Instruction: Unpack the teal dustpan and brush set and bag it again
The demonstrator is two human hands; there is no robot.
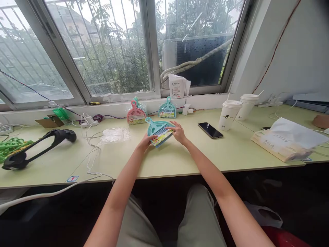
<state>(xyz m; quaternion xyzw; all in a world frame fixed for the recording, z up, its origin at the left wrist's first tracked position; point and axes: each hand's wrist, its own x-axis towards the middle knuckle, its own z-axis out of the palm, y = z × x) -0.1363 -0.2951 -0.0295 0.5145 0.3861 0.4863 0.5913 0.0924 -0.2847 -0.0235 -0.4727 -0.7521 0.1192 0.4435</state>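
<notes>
A teal dustpan and brush set [156,127] with a colourful printed label is held tilted just above the table, its ring handle pointing up and left. My left hand [145,142] grips its lower left edge, thumb over the front of the label. On the other side, my right hand [179,132] has its fingers over the right edge and label. Behind it, a pink dustpan set [136,113] stands in front of teal ones against the window ledge. Another teal dustpan set [167,109] leans there a little to the right.
Clear plastic bags [114,135] and a white cable [90,161] lie to the left, near a black curved frame [41,149]. Rightward are a phone [210,130], two lidded paper cups [228,116] and a tissue pack [285,140]. Another person's hand [320,121] shows at far right.
</notes>
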